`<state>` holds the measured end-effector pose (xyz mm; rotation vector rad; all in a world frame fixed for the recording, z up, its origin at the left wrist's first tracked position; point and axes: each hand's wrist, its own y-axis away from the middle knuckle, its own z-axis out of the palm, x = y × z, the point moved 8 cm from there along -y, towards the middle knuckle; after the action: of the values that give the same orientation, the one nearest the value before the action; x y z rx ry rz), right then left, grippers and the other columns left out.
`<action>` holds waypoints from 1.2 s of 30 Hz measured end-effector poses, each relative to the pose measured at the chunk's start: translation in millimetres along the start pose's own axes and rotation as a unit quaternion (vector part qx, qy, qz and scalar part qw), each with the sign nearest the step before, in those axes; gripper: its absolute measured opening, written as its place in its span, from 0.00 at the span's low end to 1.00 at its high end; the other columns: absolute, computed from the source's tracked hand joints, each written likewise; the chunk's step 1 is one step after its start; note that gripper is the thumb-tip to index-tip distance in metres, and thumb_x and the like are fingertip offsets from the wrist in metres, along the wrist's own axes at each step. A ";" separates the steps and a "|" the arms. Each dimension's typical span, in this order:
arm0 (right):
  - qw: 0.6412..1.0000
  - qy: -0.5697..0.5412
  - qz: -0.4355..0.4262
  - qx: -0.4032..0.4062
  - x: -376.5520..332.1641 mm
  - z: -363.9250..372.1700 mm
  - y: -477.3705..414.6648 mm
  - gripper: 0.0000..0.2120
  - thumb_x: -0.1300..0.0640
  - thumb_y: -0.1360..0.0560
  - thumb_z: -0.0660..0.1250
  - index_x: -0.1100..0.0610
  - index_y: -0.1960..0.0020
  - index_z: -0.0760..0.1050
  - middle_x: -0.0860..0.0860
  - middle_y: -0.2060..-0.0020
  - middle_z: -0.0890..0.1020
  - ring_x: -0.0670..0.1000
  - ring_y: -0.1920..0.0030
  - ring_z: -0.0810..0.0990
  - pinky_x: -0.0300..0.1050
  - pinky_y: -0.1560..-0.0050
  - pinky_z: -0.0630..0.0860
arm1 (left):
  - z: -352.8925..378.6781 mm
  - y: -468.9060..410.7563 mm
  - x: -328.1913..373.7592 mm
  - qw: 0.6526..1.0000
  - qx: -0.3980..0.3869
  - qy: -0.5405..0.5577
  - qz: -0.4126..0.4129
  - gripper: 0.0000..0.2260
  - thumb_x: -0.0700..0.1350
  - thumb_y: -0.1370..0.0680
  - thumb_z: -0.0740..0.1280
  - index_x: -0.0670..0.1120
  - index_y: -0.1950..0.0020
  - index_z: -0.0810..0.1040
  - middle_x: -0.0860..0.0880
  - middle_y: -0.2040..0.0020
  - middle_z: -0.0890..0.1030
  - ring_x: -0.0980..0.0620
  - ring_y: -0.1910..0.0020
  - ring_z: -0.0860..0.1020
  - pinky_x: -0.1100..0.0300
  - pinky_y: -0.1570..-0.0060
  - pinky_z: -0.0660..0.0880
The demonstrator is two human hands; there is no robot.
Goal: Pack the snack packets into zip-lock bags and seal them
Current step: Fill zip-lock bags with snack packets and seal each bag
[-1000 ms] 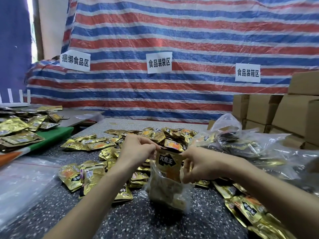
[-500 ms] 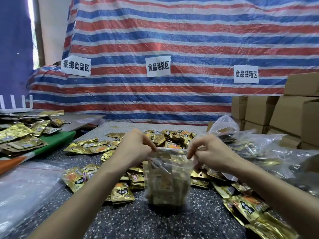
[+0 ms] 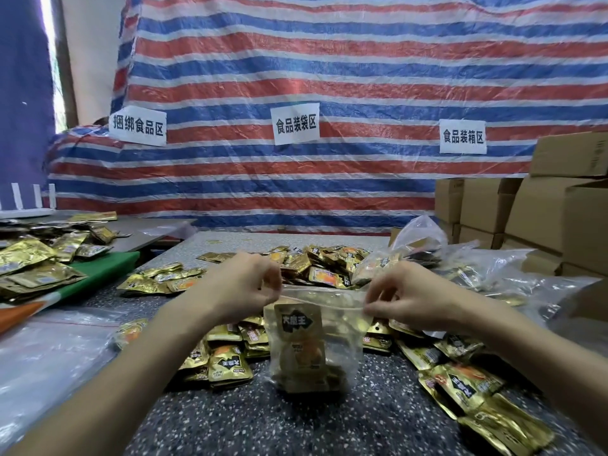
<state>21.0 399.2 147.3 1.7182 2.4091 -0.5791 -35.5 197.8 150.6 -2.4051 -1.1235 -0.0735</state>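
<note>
A clear zip-lock bag (image 3: 332,343) stands upright on the dark speckled table, filled with gold snack packets. My left hand (image 3: 243,284) pinches the left end of its zip strip. At the right end of that strip, my right hand (image 3: 404,296) pinches it too. The strip runs stretched between the two hands. Several loose gold snack packets (image 3: 227,363) lie around the bag on both sides and behind it.
Filled plastic bags (image 3: 467,268) are heaped at the right, with cardboard boxes (image 3: 539,212) behind them. A stack of empty zip-lock bags (image 3: 42,350) lies at the left. More packets sit on a green board (image 3: 108,261). A striped tarp hangs behind.
A packet that stuck out of the bag's mouth has gone down inside. The hands moved apart to the two ends of the zip strip and drew it flat.
</note>
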 end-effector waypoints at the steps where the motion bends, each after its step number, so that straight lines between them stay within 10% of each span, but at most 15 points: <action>1: 0.999 -0.010 -0.005 0.034 -1.1 -4.1 -0.1 0.05 0.54 0.23 0.71 0.53 0.55 0.85 0.44 0.61 0.85 0.41 0.60 0.82 0.39 0.59 0.80 | -1.2 0.2 -2.9 1.000 0.000 -0.004 -0.004 0.05 0.44 0.22 0.70 0.54 0.56 0.79 0.57 0.57 0.81 0.63 0.57 0.78 0.65 0.56 0.79; 7: 0.985 -0.111 -0.015 0.133 2.7 -22.7 -1.7 0.04 0.57 0.25 0.73 0.53 0.58 0.85 0.47 0.62 0.85 0.46 0.61 0.83 0.49 0.54 0.82 | -18.4 4.9 -11.5 0.984 0.154 0.093 -0.008 0.03 0.42 0.23 0.71 0.49 0.56 0.81 0.54 0.60 0.81 0.61 0.60 0.78 0.69 0.60 0.72; 23: 0.961 -0.222 0.006 0.163 24.3 -7.8 -5.3 0.13 0.63 0.26 0.74 0.51 0.46 0.78 0.53 0.58 0.83 0.52 0.56 0.83 0.53 0.52 0.83 | 37.0 18.0 -64.6 0.844 0.174 0.498 -0.097 0.04 0.48 0.32 0.74 0.50 0.60 0.86 0.47 0.62 0.85 0.54 0.64 0.82 0.62 0.63 0.79; 28: 0.971 -0.202 0.002 0.131 17.4 -1.7 -6.7 0.09 0.64 0.25 0.69 0.54 0.48 0.79 0.55 0.53 0.81 0.54 0.52 0.79 0.56 0.49 0.78 | 27.6 19.0 -54.2 0.861 0.205 0.463 -0.046 0.03 0.48 0.32 0.74 0.49 0.61 0.85 0.47 0.64 0.84 0.54 0.65 0.80 0.63 0.63 0.78; 36: 0.993 -0.045 -0.041 0.099 -38.1 8.2 -20.4 0.20 0.36 0.27 0.67 0.46 0.42 0.78 0.39 0.48 0.79 0.35 0.49 0.76 0.37 0.49 0.73 | 21.2 20.0 -36.5 0.876 0.216 0.432 -0.016 0.06 0.48 0.33 0.75 0.45 0.64 0.83 0.45 0.64 0.84 0.45 0.65 0.81 0.56 0.65 0.79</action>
<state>14.2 356.8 156.7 1.6290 2.4398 -0.9149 -48.1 170.4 114.9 -1.6373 -0.6446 -0.7443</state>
